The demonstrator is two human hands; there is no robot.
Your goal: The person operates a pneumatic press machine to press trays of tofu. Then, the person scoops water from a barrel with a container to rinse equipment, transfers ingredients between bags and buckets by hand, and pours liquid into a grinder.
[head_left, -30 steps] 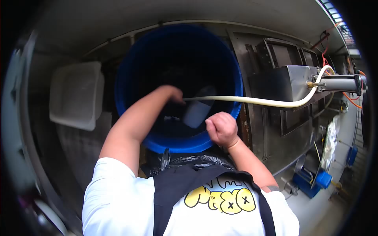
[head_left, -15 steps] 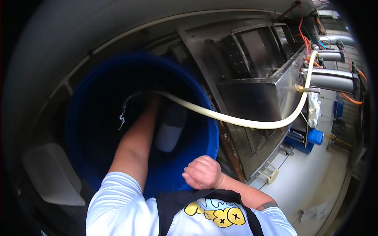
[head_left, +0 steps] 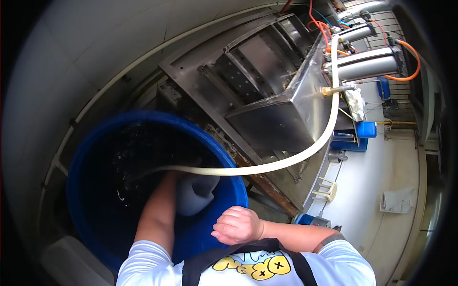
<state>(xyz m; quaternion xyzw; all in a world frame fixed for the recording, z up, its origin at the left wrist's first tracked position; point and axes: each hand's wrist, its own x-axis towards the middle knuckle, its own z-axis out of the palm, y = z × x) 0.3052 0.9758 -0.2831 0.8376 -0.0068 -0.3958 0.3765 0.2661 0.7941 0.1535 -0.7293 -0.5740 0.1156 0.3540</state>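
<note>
A large blue plastic barrel (head_left: pixel 232 168) stands in front of me. My left arm reaches down into it, and my left hand (head_left: pixel 185 164) is in shadow beside the top of a whitish plastic jug (head_left: pixel 198 198). Its fingers are hidden, so I cannot tell whether they grip the jug. A cream hose (head_left: pixel 267 168) passes over the barrel's rim and ends near that hand, with water streaming leftward from it into the dark inside. My right hand (head_left: pixel 237 225) is curled into a fist at the barrel's near right rim, in front of my chest.
A stainless steel machine (head_left: pixel 272 124) stands behind the barrel, with silver cylinders (head_left: pixel 365 64) and orange tubing (head_left: pixel 416 62). A pale container (head_left: pixel 71 260) sits left of the barrel. On the floor at right are a small cream stool (head_left: pixel 326 189) and a blue jerrycan (head_left: pixel 366 129).
My view has shifted, bringing the barrel lower and the machine further left. The jug has turned inside the barrel and its handle opening now shows. My right hand stays curled at the rim.
</note>
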